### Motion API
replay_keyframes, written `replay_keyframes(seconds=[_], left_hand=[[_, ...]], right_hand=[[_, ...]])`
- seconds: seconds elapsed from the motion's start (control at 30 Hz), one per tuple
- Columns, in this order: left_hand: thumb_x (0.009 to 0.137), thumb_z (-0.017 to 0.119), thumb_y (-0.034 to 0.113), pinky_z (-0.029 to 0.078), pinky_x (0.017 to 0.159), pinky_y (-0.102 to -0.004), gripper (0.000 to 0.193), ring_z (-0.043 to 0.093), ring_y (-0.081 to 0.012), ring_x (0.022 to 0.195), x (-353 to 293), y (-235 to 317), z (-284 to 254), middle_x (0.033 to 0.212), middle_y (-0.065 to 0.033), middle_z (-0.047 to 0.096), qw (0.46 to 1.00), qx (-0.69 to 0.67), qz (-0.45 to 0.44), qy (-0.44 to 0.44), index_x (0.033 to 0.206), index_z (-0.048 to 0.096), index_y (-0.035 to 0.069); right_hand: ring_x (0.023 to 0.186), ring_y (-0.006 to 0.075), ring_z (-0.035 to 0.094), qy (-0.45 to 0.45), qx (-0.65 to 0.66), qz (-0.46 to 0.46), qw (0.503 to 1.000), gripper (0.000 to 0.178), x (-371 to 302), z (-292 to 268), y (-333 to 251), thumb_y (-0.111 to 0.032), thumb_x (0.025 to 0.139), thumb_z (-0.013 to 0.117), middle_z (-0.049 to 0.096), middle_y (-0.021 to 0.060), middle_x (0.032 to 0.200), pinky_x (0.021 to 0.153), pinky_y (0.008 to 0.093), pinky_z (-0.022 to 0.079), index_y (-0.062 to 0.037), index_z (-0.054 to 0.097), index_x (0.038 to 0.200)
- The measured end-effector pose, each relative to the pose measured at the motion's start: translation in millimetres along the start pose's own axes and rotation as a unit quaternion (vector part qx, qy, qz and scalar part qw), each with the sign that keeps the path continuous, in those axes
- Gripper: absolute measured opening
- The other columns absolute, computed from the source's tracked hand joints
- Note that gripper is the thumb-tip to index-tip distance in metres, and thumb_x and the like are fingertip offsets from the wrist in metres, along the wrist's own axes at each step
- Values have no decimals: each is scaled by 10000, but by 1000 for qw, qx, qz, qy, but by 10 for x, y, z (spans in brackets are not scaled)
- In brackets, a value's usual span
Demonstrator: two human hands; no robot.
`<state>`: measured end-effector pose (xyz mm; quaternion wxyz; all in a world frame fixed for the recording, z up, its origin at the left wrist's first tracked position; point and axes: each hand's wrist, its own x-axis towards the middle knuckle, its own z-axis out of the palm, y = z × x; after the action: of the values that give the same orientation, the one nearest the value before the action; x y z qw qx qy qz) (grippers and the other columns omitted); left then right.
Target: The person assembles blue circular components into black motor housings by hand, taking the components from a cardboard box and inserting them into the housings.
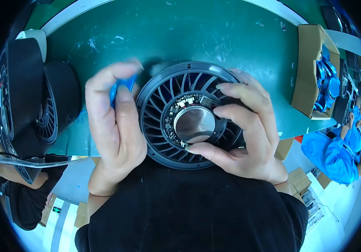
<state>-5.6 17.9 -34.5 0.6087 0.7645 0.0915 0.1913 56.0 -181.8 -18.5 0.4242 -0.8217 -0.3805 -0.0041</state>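
Note:
A round black fan-like housing (pixel 148 145) with curved spokes lies on the bench in front of me. At its hub a ring-shaped circuit board (pixel 173 110) with small white connectors encircles a shiny silver disc (pixel 194 124). My right hand (pixel 252 126) reaches over the housing's right side, thumb and index finger at the edges of the disc, gripping it. Beside the housing on the left, my left hand (pixel 115 113) is raised and closed, pinching a thin blue film-like piece (pixel 124 86) between thumb and fingers. Its fingertips are slightly blurred.
A cardboard box (pixel 304 71) full of blue round discs (pixel 333 87) stands on the right of the green bench (pixel 168 33). Large black wheel-like housings (pixel 61 101) are stacked at left, near cables (pixel 33 163). Other people in blue (pixel 329 155) sit at far right.

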Motion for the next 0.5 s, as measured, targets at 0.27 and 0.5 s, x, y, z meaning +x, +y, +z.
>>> replay_keyframes(seconds=[0.27, 0.5], left_hand=[[875, 649, 124, 408, 616, -254, 365, 433, -130, 703, 0, -66, -239, 942, -123, 591, 983, 113, 16, -147, 1180, 583, -64], [605, 870, 415, 456, 791, -305, 891, 563, -216, 875, 175, 153, -131, 991, -131, 578, 943, 216, 40, -251, 1280, 526, -55]], right_hand=[[1208, 459, 509, -59, 5, -3, 998, 538, -53, -64, 10, -352, 635, 860, 621, 146, 1166, 972, 530, 467, 3, 646, 978], [1216, 459, 500, -66, 16, -22, 997, 498, -71, -68, 55, -320, 660, 838, 635, 125, 1164, 973, 524, 477, 13, 647, 978]])
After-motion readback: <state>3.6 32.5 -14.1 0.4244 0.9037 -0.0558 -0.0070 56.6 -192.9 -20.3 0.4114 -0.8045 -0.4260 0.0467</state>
